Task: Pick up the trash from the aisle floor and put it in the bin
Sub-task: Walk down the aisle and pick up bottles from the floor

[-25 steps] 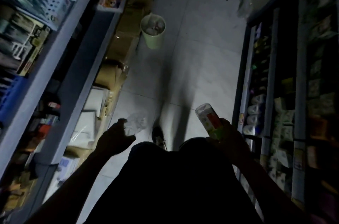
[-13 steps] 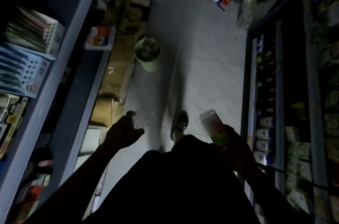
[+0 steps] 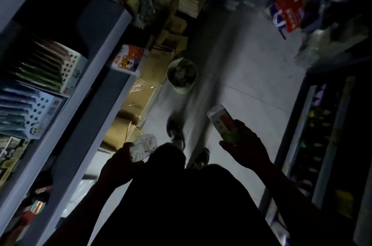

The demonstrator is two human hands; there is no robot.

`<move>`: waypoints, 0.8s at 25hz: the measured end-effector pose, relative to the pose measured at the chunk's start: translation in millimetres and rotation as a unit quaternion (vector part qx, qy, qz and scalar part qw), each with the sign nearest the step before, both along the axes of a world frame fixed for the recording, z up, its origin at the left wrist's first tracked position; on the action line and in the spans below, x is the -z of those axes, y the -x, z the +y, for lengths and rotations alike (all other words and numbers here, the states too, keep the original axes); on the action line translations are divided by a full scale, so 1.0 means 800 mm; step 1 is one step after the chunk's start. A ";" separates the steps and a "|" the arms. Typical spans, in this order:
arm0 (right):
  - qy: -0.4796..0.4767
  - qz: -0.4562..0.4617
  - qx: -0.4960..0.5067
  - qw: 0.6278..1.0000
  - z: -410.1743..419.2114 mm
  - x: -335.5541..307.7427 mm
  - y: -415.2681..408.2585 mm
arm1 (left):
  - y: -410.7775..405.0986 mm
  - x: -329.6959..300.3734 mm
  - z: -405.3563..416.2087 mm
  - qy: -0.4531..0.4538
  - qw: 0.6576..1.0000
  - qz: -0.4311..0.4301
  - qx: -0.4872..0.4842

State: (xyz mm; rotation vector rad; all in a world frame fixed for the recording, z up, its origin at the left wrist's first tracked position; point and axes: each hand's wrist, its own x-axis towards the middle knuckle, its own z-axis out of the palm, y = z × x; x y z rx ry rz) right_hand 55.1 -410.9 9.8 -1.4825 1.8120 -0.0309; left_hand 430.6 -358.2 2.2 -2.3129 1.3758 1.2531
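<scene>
Dim, underexposed aisle. Brightest patch: pale floor (image 3: 251, 76) mid-frame, light seeming to come from far end of aisle. Long soft shadow streaks floor beside bin (image 3: 181, 76). Person's torso and both arms pure black silhouette; left hand (image 3: 118, 165) and right hand (image 3: 245, 151) without detail. Motion blur on shoes (image 3: 177, 133) and left shelves (image 3: 66, 117). Wide-angle bend tilts shelving at edges. Right shelves (image 3: 322, 145) nearly lost in dark, corners vignetted.

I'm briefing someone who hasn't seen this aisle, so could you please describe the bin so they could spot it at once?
Look down the tiled aisle floor to its left edge, where brown cardboard boxes line the foot of the shelving. The bin stands against them: a round, pale green bucket, open-topped and already holding trash, the only round container there.
</scene>
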 end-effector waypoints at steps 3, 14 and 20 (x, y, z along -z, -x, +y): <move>-0.017 -0.007 -0.009 1.000 -0.073 0.014 -0.020 | -0.008 0.015 -0.068 -0.007 1.000 -0.001 -0.016; -0.145 -0.101 0.170 0.970 -0.327 0.149 -0.109 | 0.017 0.158 -0.417 -0.114 0.970 0.118 -0.177; -0.216 -0.119 0.206 0.947 -0.402 0.333 -0.120 | 0.038 0.334 -0.503 -0.117 0.938 0.118 -0.306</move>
